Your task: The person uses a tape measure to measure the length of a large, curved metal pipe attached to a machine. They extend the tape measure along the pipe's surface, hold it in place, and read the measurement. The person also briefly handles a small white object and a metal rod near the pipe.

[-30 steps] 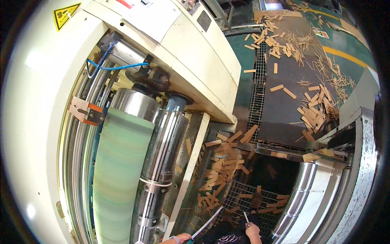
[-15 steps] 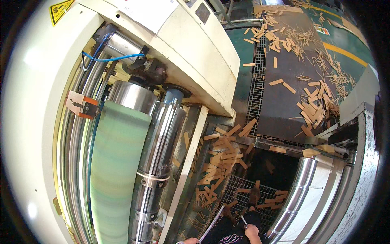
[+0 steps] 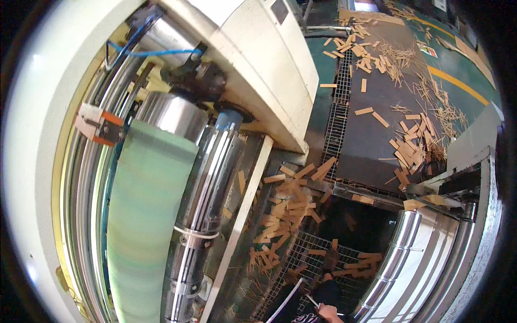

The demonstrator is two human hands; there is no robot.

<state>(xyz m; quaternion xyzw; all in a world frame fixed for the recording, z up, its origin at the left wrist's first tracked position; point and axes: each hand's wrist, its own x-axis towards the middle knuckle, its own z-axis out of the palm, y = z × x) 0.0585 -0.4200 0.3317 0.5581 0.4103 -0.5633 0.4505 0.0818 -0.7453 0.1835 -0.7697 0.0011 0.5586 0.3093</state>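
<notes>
My right hand (image 3: 327,312), at the lower edge, is closed round a thin rod-like tool with a pale shaft (image 3: 311,300); its exact kind is too small to tell. A long narrow whitish strip, ruler-like (image 3: 286,297), slants up from the lower edge left of it. My left hand is almost wholly cut off below, at the strip's lower end, where the earlier picture shows it gripping. Beyond the strip lies a metal floor grating (image 3: 307,245) with brown cardboard pieces on it. My foot (image 3: 330,259) is on the grating.
A large cream machine (image 3: 280,70) at left carries a green-covered roller (image 3: 148,204) and a shiny steel shaft (image 3: 207,183). Cardboard scraps (image 3: 288,210) are heaped beside its beam. Another steel roller (image 3: 390,247) stands at right. A dark floor plate (image 3: 371,145) bears more scraps.
The view has shifted slightly, moving the machine left and down in the picture. My right hand and its tool sit a little lower and further left; my left hand has slipped nearly out of view.
</notes>
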